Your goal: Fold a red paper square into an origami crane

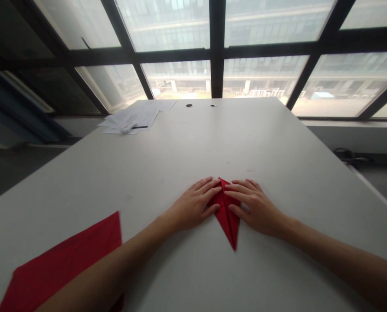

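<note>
A piece of red paper (228,220), folded into a narrow kite shape with a seam down its middle, lies on the white table with one point towards me. My left hand (197,203) rests on its left side, fingers stretched out and laid flat over the paper. From the other side my right hand (254,206) lies on its right half, fingers extended and slightly apart. Both sets of fingertips nearly meet at the seam. The hands cover the outer corners of the paper.
A larger red sheet (73,251) lies at the front left, partly under my left forearm. Loose white papers (131,115) with a dark pen (140,127) and a crumpled whitish thing sit at the far left of the table (193,143). Windows stand behind the table.
</note>
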Tool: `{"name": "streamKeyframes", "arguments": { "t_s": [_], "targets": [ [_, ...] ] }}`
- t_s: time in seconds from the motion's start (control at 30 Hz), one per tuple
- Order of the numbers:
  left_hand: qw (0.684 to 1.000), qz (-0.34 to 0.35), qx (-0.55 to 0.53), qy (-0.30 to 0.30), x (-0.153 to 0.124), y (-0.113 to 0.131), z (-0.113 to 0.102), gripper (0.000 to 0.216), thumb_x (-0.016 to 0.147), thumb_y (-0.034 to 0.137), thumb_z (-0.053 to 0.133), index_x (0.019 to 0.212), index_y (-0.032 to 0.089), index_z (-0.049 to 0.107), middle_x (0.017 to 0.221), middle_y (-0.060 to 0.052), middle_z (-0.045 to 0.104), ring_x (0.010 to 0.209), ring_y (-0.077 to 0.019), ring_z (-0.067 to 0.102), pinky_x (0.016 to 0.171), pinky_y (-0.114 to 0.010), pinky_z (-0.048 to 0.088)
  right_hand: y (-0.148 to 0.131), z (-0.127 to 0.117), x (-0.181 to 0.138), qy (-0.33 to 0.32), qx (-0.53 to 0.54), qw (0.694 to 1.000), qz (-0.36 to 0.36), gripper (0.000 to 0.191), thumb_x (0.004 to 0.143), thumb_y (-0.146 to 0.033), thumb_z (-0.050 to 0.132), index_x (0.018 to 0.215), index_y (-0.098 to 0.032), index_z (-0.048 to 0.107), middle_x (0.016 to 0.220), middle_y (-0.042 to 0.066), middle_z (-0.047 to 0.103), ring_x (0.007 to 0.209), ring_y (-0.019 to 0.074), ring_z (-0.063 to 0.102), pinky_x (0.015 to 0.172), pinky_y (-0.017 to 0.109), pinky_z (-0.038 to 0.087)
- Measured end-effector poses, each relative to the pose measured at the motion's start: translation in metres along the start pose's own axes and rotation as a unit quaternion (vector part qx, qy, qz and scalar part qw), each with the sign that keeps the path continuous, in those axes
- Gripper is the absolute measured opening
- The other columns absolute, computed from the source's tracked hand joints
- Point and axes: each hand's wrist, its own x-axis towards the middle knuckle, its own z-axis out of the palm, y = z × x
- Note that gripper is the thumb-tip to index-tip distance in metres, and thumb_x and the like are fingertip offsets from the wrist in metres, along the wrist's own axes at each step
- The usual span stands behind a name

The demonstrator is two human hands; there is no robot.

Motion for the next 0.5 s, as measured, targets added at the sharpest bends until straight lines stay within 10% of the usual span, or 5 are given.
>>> {"name": "streamKeyframes", "arguments": {
  "t_s": [0.5],
  "targets": [
    [1.0, 0.002, -0.002, 0.009, 0.001, 0.001, 0.0, 0.055, 0.094, 0.039, 0.055, 0.145, 0.022, 0.04, 0.151, -0.009, 0.042, 0.143, -0.0268, 0.034, 0.12, -0.048, 0.029, 0.009, 0.008, 0.011, -0.033, -0.069, 0.997, 0.007, 0.045, 0.097, -0.035, 0.049, 0.14, -0.027, 0.051, 0.147, 0.01, 0.048, 0.135, 0.03, 0.039, 0.112, 0.054, 0.028]
  ]
}}
